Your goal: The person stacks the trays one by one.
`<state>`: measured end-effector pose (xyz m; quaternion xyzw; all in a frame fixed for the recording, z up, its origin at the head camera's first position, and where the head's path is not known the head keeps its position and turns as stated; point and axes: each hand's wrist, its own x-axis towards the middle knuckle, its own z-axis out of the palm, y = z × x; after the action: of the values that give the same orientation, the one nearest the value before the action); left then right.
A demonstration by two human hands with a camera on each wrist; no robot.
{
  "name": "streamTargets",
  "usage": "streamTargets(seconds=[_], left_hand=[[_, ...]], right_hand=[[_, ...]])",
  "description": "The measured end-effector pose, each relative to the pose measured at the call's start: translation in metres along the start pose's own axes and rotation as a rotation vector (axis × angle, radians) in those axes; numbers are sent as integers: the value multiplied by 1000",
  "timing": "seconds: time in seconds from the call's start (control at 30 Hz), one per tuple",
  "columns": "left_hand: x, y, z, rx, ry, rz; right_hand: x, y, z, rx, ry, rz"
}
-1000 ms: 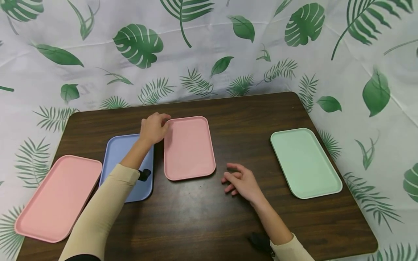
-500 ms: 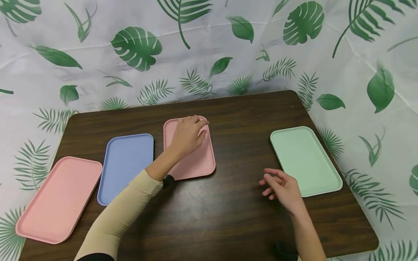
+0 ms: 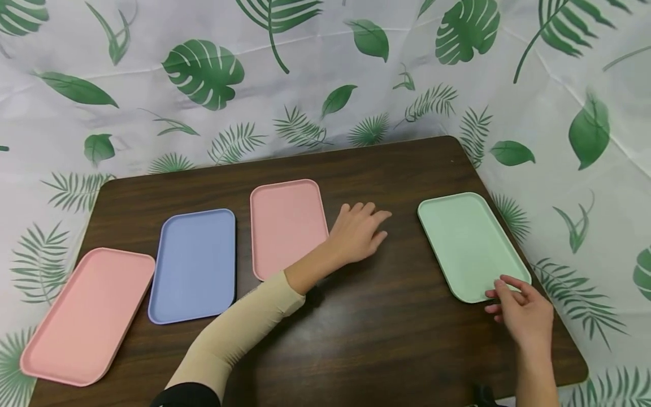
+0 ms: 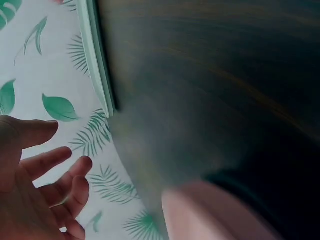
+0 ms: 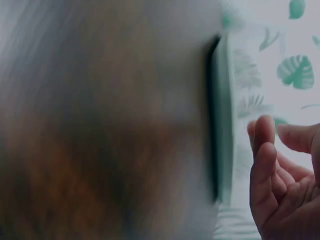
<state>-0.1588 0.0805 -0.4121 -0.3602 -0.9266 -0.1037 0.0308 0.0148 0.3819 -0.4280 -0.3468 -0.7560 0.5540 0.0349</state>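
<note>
Nothing gripped at the pale-green, rounded-rectangular, plastic-looking tray (image 3: 465,240)

The tray is laid flat on a dark wood-grain table (image 3: 396,339). The left hand (image 3: 356,233), fingers loosely spread, is held left of the tray; the right hand (image 3: 526,311), loosely bent, is held at its near edge, contact unclear. The hands are well apart. A grasp is seemingly being prepared; both hands would need to be brought to its rim.

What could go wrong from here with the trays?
The leftmost pink rectangular tray seems to overhang the brown wood-grain table, so a bump might tip it off. The pale green rectangular tray lies close to the table's right edge, so a push from the bare right hand, near its corner, could send it over.
</note>
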Motion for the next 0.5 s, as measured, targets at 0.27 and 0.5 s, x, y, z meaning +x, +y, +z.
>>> streamTargets(seconds=[0.27, 0.5], left_hand=[[35, 9, 19, -73, -102, -136], [63, 25, 38, -111, -253, -159]], right_hand=[[17, 10, -24, -142, 141, 107], [29, 14, -37, -88, 82, 169]])
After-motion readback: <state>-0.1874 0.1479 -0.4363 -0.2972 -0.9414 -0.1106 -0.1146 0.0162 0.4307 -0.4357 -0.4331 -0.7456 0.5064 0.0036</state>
